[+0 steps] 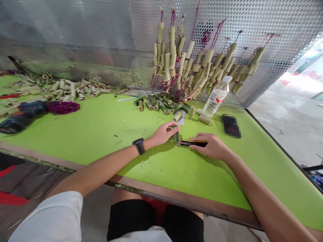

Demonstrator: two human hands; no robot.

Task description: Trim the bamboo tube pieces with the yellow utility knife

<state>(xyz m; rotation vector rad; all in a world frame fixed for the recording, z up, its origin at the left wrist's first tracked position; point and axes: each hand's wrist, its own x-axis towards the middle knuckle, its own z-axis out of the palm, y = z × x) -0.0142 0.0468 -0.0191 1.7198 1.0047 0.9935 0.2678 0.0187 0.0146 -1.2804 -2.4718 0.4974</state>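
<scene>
Upright on the green tabletop (101,127) stands a short green bamboo piece (177,135), gripped from above by the fingers of my left hand (165,132). A dark watch is strapped to my left wrist. My right hand (212,144) is closed around a yellow-and-black utility knife (193,143). Its blade points left, close to the foot of the bamboo piece; whether it touches I cannot tell. Just beyond my left hand lie a pale bamboo piece (177,116) and a small grey-white sheet (181,119). Dark specks are scattered in front of my hands.
Cut green bamboo pieces (161,104) lie in a pile behind my hands. A plastic water bottle (218,95) and a blurred dark object (231,126) are at right. Strung bamboo bundles (191,67) hang on the perforated metal panel. Leftward are a power drill (25,112) and pale bamboo pieces (73,89).
</scene>
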